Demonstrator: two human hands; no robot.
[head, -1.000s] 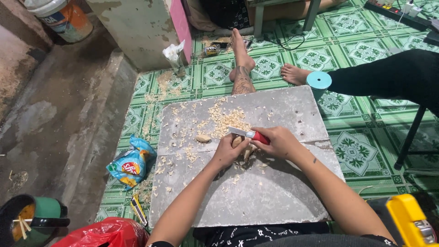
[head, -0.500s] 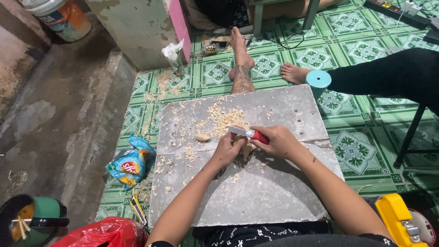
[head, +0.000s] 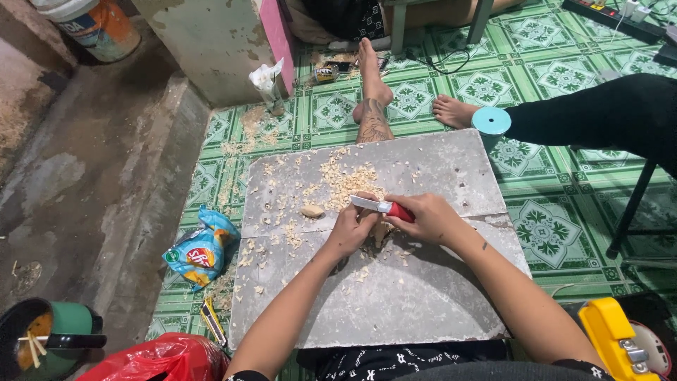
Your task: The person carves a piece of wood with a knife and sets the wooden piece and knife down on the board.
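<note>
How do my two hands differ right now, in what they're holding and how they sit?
The right hand grips a red-handled knife, blade pointing left; the left hand holds no tool and curls around a small pale piece, mostly hidden. The right hand sits higher, the left lower. Both work close together over the grey board.

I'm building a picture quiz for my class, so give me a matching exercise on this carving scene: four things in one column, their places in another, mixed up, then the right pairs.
Things:
1. red-handled knife
2. crumpled blue snack bag
3. round light-blue disc
4. shiny red plastic bag

Places:
A. on the green tiled floor, at the left edge of the grey stone slab
B. at the bottom of the picture, left of the person's left arm
C. in the right hand, blade pointing left
D. on the floor beyond the slab's far right corner

Pairs: 1-C, 2-A, 3-D, 4-B
</note>
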